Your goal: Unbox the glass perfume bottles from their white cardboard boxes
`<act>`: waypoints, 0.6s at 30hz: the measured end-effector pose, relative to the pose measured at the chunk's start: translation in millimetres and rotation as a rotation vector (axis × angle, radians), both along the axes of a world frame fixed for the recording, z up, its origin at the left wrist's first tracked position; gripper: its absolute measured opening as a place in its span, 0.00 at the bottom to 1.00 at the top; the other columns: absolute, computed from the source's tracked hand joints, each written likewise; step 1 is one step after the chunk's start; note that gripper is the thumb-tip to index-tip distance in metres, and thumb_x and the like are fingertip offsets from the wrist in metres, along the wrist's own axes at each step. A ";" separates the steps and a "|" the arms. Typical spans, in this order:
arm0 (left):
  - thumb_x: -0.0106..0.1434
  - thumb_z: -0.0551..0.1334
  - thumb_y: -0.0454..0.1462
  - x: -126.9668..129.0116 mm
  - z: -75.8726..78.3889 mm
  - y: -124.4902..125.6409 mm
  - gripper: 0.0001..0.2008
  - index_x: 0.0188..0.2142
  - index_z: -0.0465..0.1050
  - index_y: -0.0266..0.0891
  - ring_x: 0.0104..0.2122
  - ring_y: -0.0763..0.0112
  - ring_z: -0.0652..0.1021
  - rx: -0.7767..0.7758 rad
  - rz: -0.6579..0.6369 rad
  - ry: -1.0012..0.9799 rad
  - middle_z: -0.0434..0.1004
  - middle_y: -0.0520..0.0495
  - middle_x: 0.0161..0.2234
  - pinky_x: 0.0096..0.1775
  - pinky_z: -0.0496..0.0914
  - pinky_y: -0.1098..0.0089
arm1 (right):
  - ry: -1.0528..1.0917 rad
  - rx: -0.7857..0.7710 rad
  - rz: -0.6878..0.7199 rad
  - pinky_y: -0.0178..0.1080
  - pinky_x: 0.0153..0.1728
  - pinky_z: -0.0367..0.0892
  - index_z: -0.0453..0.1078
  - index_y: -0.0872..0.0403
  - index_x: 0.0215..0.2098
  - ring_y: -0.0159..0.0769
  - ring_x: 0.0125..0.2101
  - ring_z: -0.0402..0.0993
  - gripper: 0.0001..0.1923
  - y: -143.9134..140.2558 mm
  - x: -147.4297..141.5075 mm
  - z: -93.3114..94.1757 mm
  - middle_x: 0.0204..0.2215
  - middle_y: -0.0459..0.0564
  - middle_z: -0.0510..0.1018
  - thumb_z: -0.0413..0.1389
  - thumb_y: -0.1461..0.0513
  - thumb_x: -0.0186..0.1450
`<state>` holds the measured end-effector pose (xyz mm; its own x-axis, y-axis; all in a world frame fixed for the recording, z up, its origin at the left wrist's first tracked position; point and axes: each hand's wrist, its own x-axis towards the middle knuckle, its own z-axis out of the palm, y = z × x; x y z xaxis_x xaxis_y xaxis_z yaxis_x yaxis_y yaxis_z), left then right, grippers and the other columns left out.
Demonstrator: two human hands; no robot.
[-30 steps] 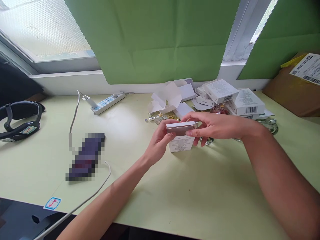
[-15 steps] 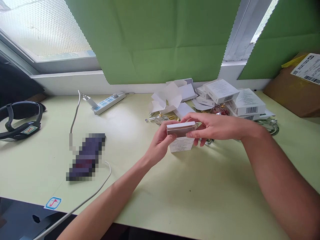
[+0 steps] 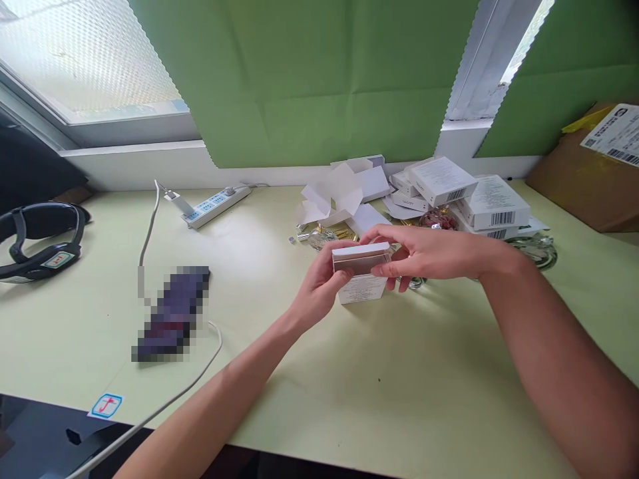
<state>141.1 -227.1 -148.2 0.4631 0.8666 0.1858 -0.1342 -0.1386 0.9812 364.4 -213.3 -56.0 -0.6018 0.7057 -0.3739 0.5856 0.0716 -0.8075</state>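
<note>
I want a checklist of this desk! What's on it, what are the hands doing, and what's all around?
Surface: pale green desk, bare near the front edge.
Job's things: small white box, top flap up, held over the desk.
Clutter: pile of white boxes, unfolded card, glass bottle, black headset, blurred dark thing.
Hands: left hand holds the box's side; right hand pinches its top.
Cables: power strip; white cable.
Surroundings: window, green paper, brown carton.
</note>
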 end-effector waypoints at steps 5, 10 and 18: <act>0.66 0.59 0.39 0.6 0.9 -0.2 0.16 0.54 0.64 0.46 0.45 0.63 0.73 0.001 -0.001 -0.004 0.72 0.46 0.52 0.41 0.67 0.67 | 0.011 0.002 -0.010 0.38 0.37 0.74 0.63 0.42 0.57 0.39 0.38 0.80 0.23 -0.2 -0.3 -0.1 0.43 0.46 0.80 0.57 0.51 0.64; 0.66 0.58 0.37 0.8 1.2 0.1 0.16 0.54 0.65 0.45 0.46 0.63 0.73 0.000 -0.008 -0.014 0.72 0.46 0.52 0.42 0.67 0.67 | 0.008 0.005 -0.003 0.39 0.37 0.74 0.62 0.43 0.57 0.39 0.38 0.80 0.24 0.7 0.4 -0.5 0.43 0.47 0.80 0.57 0.51 0.65; 0.67 0.57 0.37 -0.1 2.4 -0.6 0.16 0.54 0.65 0.45 0.49 0.61 0.73 -0.007 -0.012 -0.008 0.72 0.46 0.53 0.43 0.68 0.66 | -0.037 0.017 -0.012 0.39 0.36 0.74 0.61 0.42 0.61 0.40 0.37 0.80 0.30 -0.5 -0.1 0.9 0.43 0.48 0.81 0.58 0.49 0.62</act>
